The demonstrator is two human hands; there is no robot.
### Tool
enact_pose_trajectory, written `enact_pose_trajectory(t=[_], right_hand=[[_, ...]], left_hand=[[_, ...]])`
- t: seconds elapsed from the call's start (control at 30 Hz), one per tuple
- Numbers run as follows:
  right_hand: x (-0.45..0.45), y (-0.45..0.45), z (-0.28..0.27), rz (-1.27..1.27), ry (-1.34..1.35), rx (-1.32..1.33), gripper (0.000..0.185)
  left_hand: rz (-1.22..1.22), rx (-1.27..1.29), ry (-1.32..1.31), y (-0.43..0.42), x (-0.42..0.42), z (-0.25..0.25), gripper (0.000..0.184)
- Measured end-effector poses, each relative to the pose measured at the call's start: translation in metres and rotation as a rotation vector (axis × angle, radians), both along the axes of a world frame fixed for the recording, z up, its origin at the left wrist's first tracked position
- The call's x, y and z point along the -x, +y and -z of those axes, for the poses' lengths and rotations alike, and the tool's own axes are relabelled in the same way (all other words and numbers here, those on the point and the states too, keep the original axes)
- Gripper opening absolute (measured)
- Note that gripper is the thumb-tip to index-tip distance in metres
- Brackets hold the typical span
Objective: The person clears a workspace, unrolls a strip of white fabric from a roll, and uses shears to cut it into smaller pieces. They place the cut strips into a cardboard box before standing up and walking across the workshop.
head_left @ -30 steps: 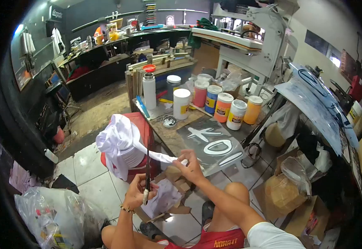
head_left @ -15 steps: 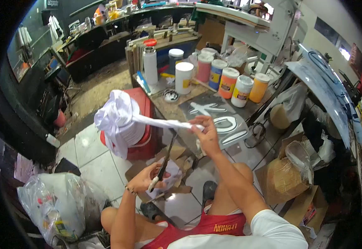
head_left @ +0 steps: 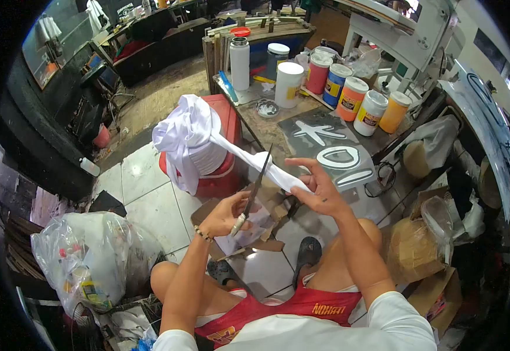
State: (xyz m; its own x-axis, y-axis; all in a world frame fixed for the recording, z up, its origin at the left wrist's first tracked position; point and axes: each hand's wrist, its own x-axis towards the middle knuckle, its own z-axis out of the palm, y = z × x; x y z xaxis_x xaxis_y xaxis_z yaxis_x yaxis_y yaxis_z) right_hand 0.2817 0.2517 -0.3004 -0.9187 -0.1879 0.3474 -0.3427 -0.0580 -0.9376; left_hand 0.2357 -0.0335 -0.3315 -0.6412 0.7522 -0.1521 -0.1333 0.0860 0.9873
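Observation:
My left hand (head_left: 227,215) is closed on a long, dark-bladed tool (head_left: 257,186) with a whitish handle; whether it is a knife or scissors I cannot tell. Its blade points up and away, across the near side of a white fabric strip (head_left: 240,153). My right hand (head_left: 324,194) pinches the strip's near end, index finger raised. From there the strip runs up left to a bundle of white fabric (head_left: 188,126), wound into a thick roll with loose folds hanging down. That bundle rests on a red box (head_left: 230,120).
A low table (head_left: 259,126) bears paint jars (head_left: 351,99), a white bottle (head_left: 240,64) and a dark sheet with white lettering (head_left: 325,149). An open carton (head_left: 275,245) lies between my feet. A clear plastic bag (head_left: 100,257) stands left; more cartons (head_left: 436,298) stand right.
The strip now slopes down toward me and looks wider near my right hand. The blade has risen to cross it. My view has shifted, moving the scene rightward and upward.

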Motion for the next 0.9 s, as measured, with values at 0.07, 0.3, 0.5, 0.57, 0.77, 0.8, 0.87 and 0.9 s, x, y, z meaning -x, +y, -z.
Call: enact_pose_trajectory(t=[0.07,0.3,0.5,0.57,0.77,0.8,0.87,0.9], right_hand=[[-0.004,0.003,-0.006,0.004,-0.12,-0.043,0.061],[0.012,0.002,0.002,-0.048,-0.184,-0.12,0.062],[0.019,-0.014,0.003,0.07,-0.356,0.013,0.03],[0.022,-0.011,0.011,0.088,-0.321,-0.042,0.029],[0.015,-0.016,-0.001,0.133,-0.272,-0.202,0.026],[0.016,-0.016,0.001,0.128,-0.222,-0.23,0.025],[0.015,-0.017,0.001,0.138,-0.215,-0.246,0.026],[0.015,-0.017,0.001,0.149,-0.205,-0.263,0.027]], left_hand=[[-0.012,-0.018,0.033,-0.001,0.0,0.003,0.08],[-0.032,-0.035,-0.042,0.0,-0.011,0.0,0.075],[-0.025,0.011,-0.013,0.003,-0.015,-0.001,0.071],[-0.015,0.013,-0.028,-0.001,-0.013,0.006,0.075],[0.025,-0.026,0.056,0.004,-0.015,0.005,0.086],[0.023,-0.069,0.069,0.006,-0.016,0.003,0.087],[0.017,-0.08,0.107,0.008,-0.017,0.005,0.084],[0.012,-0.093,0.149,0.008,-0.017,0.005,0.081]])
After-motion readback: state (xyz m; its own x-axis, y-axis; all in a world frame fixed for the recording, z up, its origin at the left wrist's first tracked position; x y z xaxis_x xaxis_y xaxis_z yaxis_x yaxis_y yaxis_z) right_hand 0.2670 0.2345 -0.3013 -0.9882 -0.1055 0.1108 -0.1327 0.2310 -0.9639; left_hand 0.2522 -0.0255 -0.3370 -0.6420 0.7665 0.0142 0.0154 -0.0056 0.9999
